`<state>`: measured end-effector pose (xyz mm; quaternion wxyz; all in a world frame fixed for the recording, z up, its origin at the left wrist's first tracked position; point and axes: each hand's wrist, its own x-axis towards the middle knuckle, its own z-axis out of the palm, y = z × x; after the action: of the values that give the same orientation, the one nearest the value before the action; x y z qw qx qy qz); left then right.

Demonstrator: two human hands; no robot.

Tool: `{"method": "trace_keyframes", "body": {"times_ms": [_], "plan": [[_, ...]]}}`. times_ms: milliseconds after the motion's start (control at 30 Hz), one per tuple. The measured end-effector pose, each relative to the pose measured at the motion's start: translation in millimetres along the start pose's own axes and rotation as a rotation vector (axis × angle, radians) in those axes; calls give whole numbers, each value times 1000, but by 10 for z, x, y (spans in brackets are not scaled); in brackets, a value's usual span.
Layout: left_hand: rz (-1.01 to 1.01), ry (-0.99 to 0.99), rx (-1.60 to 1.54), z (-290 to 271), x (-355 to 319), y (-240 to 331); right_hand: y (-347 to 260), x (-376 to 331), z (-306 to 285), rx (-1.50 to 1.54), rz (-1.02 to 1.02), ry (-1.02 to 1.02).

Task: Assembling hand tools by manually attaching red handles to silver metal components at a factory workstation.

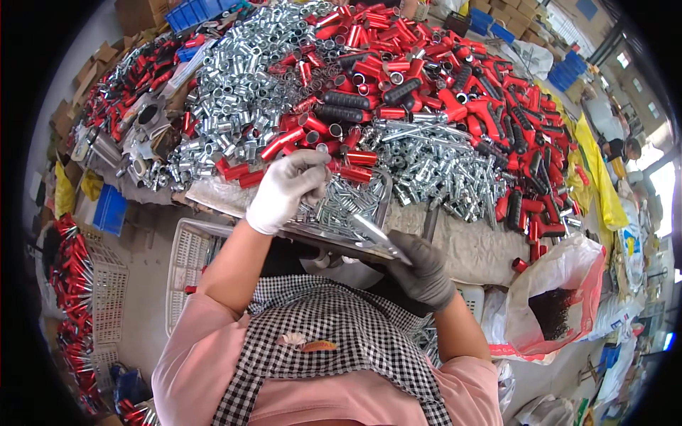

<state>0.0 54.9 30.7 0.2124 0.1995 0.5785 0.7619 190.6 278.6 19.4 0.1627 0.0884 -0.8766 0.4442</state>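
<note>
My left hand (288, 190), in a white glove, is raised over the near edge of the heap with its fingers curled together. What they hold, if anything, is too small or hidden to make out. Red metal tubes (348, 171) lie right beside its fingertips. Lower and to the right, my right hand (423, 268) in a grey glove is closed round one end of a silver metal rod (371, 231), which slants up and left. Under the rod, a tray of loose screws and pins (337, 213) sits at the table's front edge.
Shiny metal sleeves (238, 92) pile up at the left. Red-and-black handles (522, 131) and metal rods (455, 167) cover the right. An open white sack (558, 298) stands at the right. Plastic crates (186, 273) stand lower left, one near red-handled parts (67, 284).
</note>
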Motion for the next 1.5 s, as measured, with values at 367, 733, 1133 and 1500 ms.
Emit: {"method": "trace_keyframes", "body": {"times_ms": [367, 733, 1133, 1500], "plan": [[204, -601, 710, 310, 122, 153, 193, -47, -206, 31, 252, 177], [53, -787, 774, 631, 166, 184, 281, 33, -97, -422, -341, 302], [516, -806, 798, 730, 202, -87, 416, -71, -122, 357, 302, -75], [536, -611, 1064, 1363, 1929, 297, 879, -37, 84, 829, 291, 392]]}}
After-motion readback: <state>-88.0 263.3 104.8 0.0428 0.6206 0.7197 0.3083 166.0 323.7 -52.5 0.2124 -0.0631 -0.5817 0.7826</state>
